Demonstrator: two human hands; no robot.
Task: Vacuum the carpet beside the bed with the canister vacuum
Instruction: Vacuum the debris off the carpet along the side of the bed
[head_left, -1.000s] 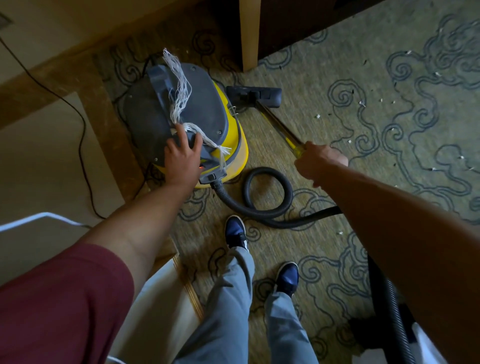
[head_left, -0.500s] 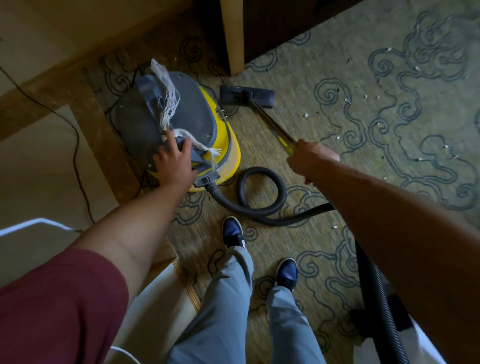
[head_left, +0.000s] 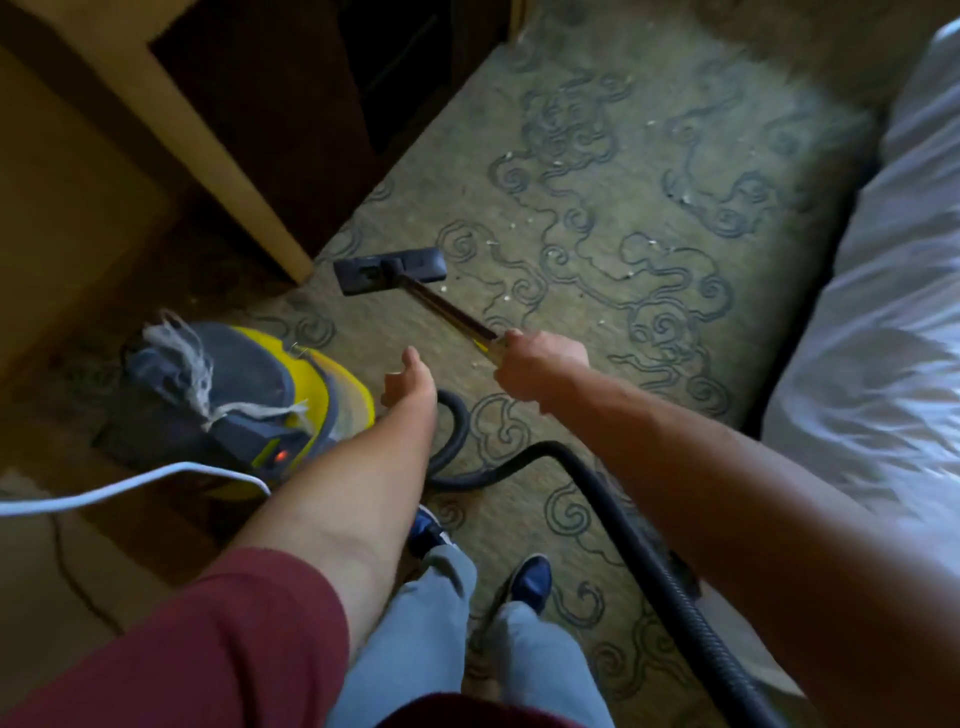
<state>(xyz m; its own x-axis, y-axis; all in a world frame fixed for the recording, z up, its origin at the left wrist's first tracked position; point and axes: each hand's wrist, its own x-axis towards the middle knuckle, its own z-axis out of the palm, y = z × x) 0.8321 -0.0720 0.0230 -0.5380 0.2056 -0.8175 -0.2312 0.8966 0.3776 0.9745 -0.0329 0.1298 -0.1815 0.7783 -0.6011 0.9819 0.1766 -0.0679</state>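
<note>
The yellow and grey canister vacuum stands at the left on the patterned carpet, a red light glowing on its front. My right hand grips the metal wand, whose dark floor head lies flat on the carpet near a cabinet corner. My left hand hovers in the air to the right of the canister, holding nothing. The black hose loops from the canister past my right arm. The white bed fills the right side.
A wooden cabinet stands at the upper left. Small white crumbs dot the carpet ahead of the floor head. A white cable crosses the lower left. My two feet in dark shoes stand on the carpet.
My left hand has lifted off the canister's top and moved right. The view has swung right, bringing the bed in. The floor head now sits further from the canister.
</note>
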